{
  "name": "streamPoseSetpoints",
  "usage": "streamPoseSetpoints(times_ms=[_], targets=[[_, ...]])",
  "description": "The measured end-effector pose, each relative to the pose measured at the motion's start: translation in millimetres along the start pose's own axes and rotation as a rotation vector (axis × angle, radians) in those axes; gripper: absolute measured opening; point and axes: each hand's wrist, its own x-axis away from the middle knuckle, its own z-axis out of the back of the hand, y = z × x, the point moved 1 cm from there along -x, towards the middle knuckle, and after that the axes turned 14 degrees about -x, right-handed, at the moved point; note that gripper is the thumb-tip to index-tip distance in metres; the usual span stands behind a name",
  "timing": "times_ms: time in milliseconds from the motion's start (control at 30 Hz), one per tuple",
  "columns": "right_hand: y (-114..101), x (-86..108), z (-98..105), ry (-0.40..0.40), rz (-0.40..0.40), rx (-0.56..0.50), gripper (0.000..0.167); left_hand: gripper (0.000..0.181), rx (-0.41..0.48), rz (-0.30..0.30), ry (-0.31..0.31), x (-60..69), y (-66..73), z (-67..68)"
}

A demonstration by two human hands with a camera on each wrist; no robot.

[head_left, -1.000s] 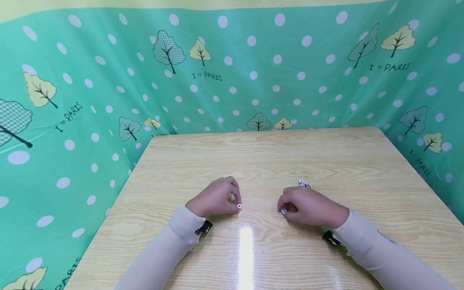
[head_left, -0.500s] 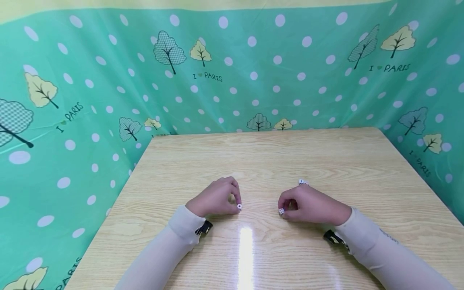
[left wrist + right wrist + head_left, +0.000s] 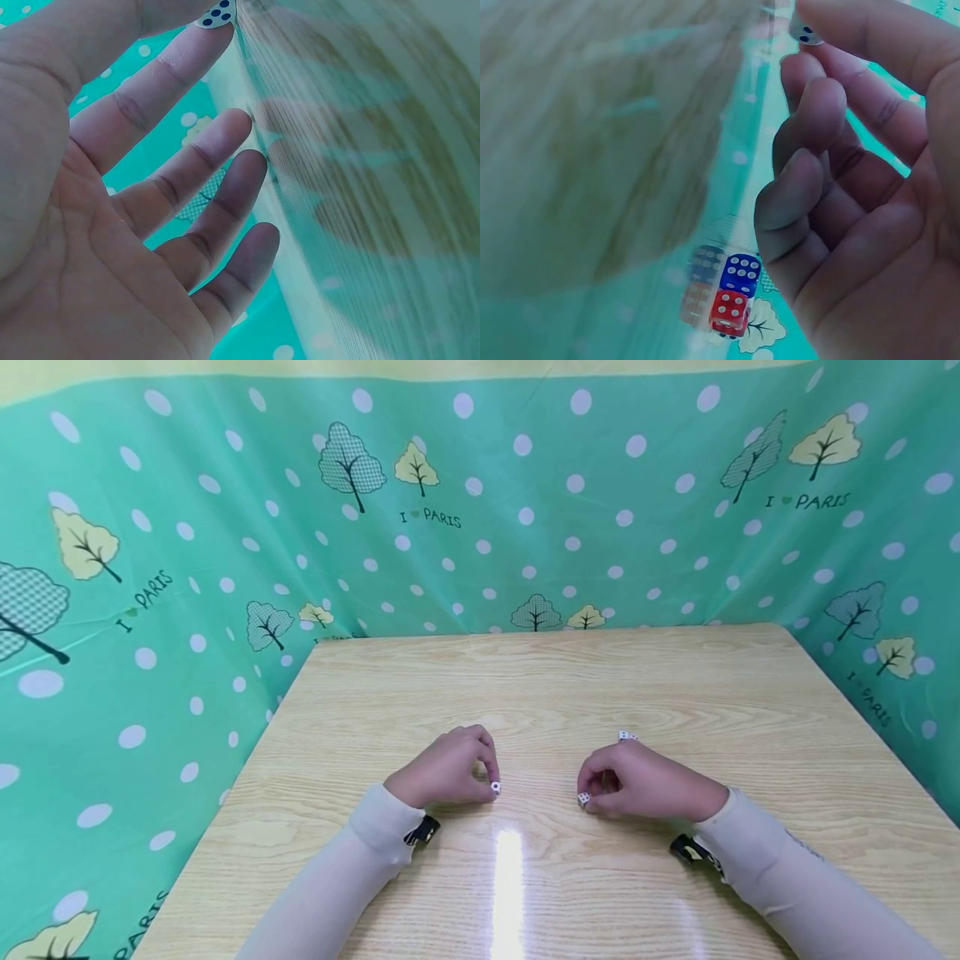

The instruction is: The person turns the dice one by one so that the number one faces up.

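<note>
My left hand (image 3: pixel 450 766) pinches a white die (image 3: pixel 496 787) between thumb and index finger, low over the table. In the left wrist view that die (image 3: pixel 216 15) shows several dark dots; the other fingers of the hand (image 3: pixel 142 202) are spread. To the right, my right hand (image 3: pixel 637 781) pinches another white die (image 3: pixel 584 798) by the fingertips. The right wrist view has this die (image 3: pixel 805 31) at the top, and the hand's (image 3: pixel 870 172) remaining fingers curl loosely. Behind the right hand a white die (image 3: pixel 623 736) is partly visible.
The right wrist view shows a blue die (image 3: pixel 741 272) and a red die (image 3: pixel 730 309) side by side, with their reflections. The wooden table (image 3: pixel 540 693) is backed by a green dotted curtain (image 3: pixel 480 502). Black bands sit at both wrists.
The die in my right hand has turned to show a different face and shifted slightly left. My right hand now covers more of the dice behind it. My left hand has stayed still.
</note>
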Motion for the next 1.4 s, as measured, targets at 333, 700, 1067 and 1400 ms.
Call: streamPoseSetpoints(times_ms=[333,700,1067,1400], targets=[[0.6,0.1,-0.5,-0.036,-0.028,-0.002,0.014,0.019,-0.003,-0.001,0.0,1.6,0.4,2.2],[2.2,0.3,-2.0,-0.037,-0.015,0.011,0.018,0.018,0.008,0.004,-0.005,2.5,1.3,2.7],[-8.6,7.8,1.9,-0.017,-0.168,-0.039,0.014,0.02,0.008,0.004,-0.005,1.7,0.1,0.2],[-26.7,11.4,-13.4,0.2,-0.285,0.201,0.036,0.018,0.006,-0.005,0.003,0.8,-0.4,-0.6]])
